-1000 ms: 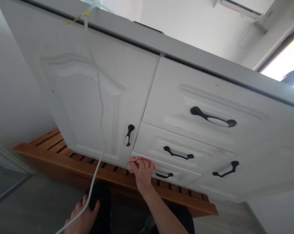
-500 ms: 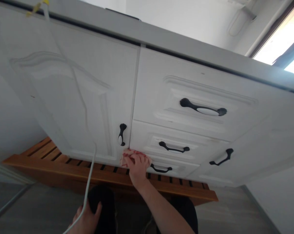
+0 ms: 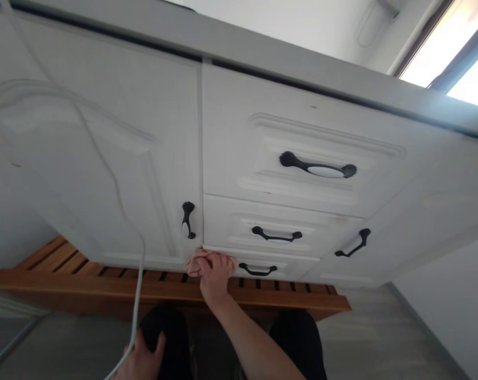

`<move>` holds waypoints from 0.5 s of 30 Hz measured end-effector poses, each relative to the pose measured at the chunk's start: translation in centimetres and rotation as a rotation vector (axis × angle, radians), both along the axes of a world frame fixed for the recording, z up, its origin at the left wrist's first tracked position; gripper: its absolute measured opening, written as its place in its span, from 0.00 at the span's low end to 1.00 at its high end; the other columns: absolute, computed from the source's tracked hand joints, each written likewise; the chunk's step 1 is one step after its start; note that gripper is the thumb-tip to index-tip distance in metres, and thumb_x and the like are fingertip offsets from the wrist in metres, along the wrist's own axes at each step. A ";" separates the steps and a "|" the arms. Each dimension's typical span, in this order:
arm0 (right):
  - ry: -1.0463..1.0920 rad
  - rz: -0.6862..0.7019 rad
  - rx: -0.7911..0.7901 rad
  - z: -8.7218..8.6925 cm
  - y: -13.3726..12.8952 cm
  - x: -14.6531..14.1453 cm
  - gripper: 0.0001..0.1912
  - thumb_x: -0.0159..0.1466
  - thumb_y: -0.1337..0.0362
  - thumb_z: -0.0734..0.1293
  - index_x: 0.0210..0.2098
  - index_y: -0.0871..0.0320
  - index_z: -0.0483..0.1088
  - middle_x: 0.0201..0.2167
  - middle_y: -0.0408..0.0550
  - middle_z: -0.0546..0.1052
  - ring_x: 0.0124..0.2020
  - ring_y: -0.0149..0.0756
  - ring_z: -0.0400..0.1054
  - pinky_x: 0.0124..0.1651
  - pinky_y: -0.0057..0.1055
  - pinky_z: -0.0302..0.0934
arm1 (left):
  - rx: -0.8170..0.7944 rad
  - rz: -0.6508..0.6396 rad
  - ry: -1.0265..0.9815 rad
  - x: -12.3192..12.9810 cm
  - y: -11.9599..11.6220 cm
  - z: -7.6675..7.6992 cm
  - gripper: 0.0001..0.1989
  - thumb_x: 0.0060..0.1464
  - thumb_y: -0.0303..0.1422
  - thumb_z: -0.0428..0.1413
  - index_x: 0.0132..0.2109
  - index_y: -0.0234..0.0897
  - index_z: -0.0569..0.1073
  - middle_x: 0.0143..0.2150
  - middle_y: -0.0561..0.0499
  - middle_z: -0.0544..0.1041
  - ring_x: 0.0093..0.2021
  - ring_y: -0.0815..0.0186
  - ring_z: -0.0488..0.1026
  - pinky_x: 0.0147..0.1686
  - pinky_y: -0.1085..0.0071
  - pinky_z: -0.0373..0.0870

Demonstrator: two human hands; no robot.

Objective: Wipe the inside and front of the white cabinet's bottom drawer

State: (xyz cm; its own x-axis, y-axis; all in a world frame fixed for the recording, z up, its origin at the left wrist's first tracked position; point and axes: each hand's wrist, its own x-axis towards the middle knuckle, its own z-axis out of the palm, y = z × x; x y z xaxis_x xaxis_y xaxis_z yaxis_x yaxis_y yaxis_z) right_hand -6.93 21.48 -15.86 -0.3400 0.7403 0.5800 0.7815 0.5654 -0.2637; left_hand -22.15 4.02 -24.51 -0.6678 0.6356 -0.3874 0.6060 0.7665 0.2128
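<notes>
My right hand (image 3: 215,277) presses a pink and white cloth (image 3: 194,262) against the lower front of the white cabinet (image 3: 155,68). The cloth lies over the corner of the bottom drawer, left of its black handle (image 3: 258,270), beside the seam with the door. My left hand (image 3: 146,359) rests on my left knee, thumb apart from the fingers, holding nothing that I can see. A white cable (image 3: 115,184) hangs down the cabinet door and passes in front of that hand.
A slatted wooden bench (image 3: 104,285) runs along the cabinet's foot, before my knees. More black handles stick out: a door handle (image 3: 187,220), a top drawer handle (image 3: 318,165), a middle drawer handle (image 3: 277,235) and a right-hand handle (image 3: 353,244). A window (image 3: 440,53) is at upper right.
The view has shifted, so the cabinet appears further left and slightly higher. My right hand and the cloth stay at the bottom drawer's left corner. My left hand remains on the knee.
</notes>
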 end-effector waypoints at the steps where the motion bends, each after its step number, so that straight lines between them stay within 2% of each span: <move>1: -0.065 0.018 -0.017 -0.6 0.1 -0.2 0.11 0.71 0.58 0.64 0.51 0.42 0.73 0.44 0.44 0.76 0.44 0.42 0.62 0.46 0.43 0.50 | 0.004 -0.006 -0.006 0.1 0.1 0.2 0.42 0.58 0.58 0.32 0.68 0.32 0.54 0.54 0.34 0.73 0.52 0.41 0.76 0.49 0.50 0.70; 4: -0.237 0.116 -0.063 -2.8 0.3 -0.1 0.11 0.74 0.57 0.60 0.48 0.46 0.73 0.43 0.43 0.77 0.45 0.39 0.64 0.43 0.39 0.52 | 0.023 -0.008 -0.015 0.2 0.0 0.4 0.42 0.59 0.58 0.31 0.67 0.33 0.56 0.53 0.34 0.73 0.52 0.40 0.76 0.49 0.50 0.70; 7: -0.285 0.203 -0.071 -4.2 0.3 1.1 0.08 0.73 0.60 0.61 0.45 0.50 0.73 0.43 0.41 0.78 0.45 0.36 0.65 0.43 0.37 0.54 | 0.017 0.004 0.005 0.0 -0.3 0.3 0.43 0.58 0.60 0.30 0.66 0.33 0.57 0.53 0.35 0.73 0.52 0.40 0.75 0.49 0.49 0.70; 12: -0.341 0.385 -0.060 -4.1 1.6 6.0 0.05 0.71 0.61 0.65 0.43 0.50 0.73 0.45 0.39 0.79 0.48 0.31 0.67 0.50 0.32 0.59 | 0.017 0.005 0.011 -0.6 -0.8 -0.1 0.44 0.58 0.61 0.29 0.65 0.32 0.58 0.51 0.33 0.73 0.53 0.39 0.75 0.50 0.49 0.70; 15: -0.344 0.393 -0.087 -3.6 2.2 10.3 0.07 0.71 0.64 0.64 0.42 0.50 0.75 0.42 0.38 0.79 0.47 0.29 0.69 0.52 0.29 0.60 | 0.019 0.002 -0.002 -0.7 -0.9 -0.3 0.45 0.58 0.62 0.29 0.66 0.32 0.57 0.51 0.33 0.74 0.51 0.38 0.77 0.49 0.48 0.71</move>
